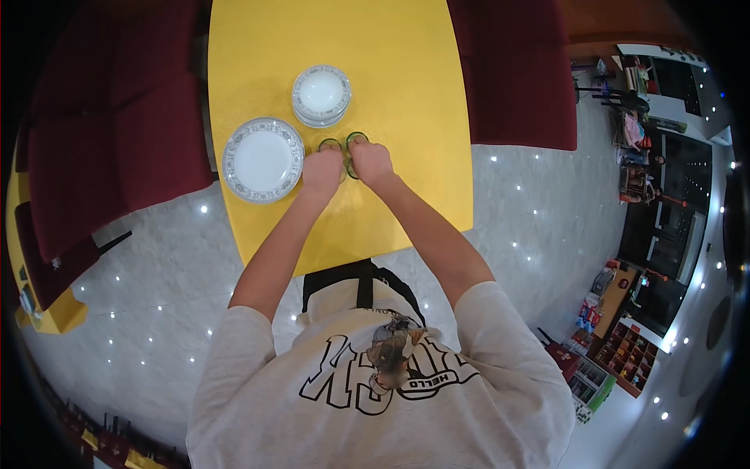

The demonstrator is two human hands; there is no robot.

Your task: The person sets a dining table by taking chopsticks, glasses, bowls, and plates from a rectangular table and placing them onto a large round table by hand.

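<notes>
My left hand (323,169) is closed around a green-rimmed glass (329,144) on the yellow table. Close beside it, my right hand (370,159) grips another green-rimmed glass (356,137). A further green rim (351,170) shows between the two hands, partly hidden by my fingers. To the left of my left hand lies a stack of large white plates (263,160) with a grey patterned border. Beyond my hands stands a stack of smaller patterned dishes (321,93).
The yellow table (391,47) has its near edge just in front of my body. Dark red seats flank it, a bench on the left (148,148) and another on the right (516,78). Shelves (627,356) stand far off to the right across the grey floor (531,195).
</notes>
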